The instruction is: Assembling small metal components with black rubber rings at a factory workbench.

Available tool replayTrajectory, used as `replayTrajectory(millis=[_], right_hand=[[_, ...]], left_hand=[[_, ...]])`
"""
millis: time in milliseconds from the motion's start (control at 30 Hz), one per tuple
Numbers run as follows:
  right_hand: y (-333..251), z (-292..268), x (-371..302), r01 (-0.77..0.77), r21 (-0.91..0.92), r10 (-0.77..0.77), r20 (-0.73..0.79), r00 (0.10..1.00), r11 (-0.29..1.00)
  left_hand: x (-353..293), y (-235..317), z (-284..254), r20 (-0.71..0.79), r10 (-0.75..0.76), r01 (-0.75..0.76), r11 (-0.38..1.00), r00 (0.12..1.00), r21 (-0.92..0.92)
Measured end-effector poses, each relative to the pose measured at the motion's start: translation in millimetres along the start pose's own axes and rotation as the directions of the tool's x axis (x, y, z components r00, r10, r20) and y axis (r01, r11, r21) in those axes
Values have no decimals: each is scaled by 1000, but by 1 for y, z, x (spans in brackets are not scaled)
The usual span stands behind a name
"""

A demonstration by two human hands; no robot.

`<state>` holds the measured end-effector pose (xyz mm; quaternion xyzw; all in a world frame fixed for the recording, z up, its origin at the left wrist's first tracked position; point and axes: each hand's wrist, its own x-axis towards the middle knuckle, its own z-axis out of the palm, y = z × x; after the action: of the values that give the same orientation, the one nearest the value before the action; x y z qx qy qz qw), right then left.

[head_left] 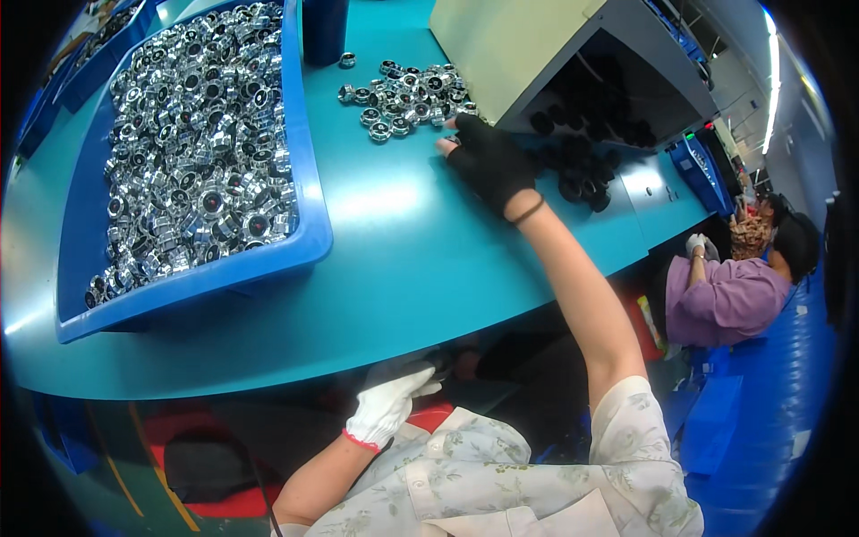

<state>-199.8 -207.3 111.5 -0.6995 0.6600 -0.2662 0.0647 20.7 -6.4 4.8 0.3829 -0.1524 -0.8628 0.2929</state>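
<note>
My right hand (490, 163), in a black fingerless glove, reaches across the turquoise table to the near edge of a loose pile of small round chrome parts with dark centres (413, 95). Its thumb and forefinger close around one shiny part, mostly hidden by the fingers. Below the table's front edge, close to my lap, is my left hand (389, 407) in a white knit glove. Its fingers are curled beside something dark, too shadowed to name. A large blue bin (310, 228) heaped with the same chrome parts stands on the left.
Past my right hand is a cream box-shaped housing (523, 45) with a dark front. Black round parts (586, 174) lie beside it. A dark blue container (324, 31) stands at the back. On the right sits a person in purple (729, 300), near another blue bin (698, 170).
</note>
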Motion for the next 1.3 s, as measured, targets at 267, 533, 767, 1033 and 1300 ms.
replayTrajectory(millis=[267,533,767,1033,1300], right_hand=[[23,-7,-32,66,-245,-79,-45,996,967],[-14,-36,-112,180,-129,-170,83,982,975],[-45,-37,-237,185,184,-212,140,967,965],[-30,-2,-265,144,233,-162,58,985,962],[-28,7,-271,267,18,-268,37,963,964]], left_hand=[[-1,-1,1,79,17,-13,999,997,-47],[-3,1,4,78,-29,36,995,996,-92],[-5,-4,8,113,-109,130,973,988,-192],[-5,-17,7,98,-52,61,994,994,-95],[-6,-13,12,37,-18,19,999,999,-41]])
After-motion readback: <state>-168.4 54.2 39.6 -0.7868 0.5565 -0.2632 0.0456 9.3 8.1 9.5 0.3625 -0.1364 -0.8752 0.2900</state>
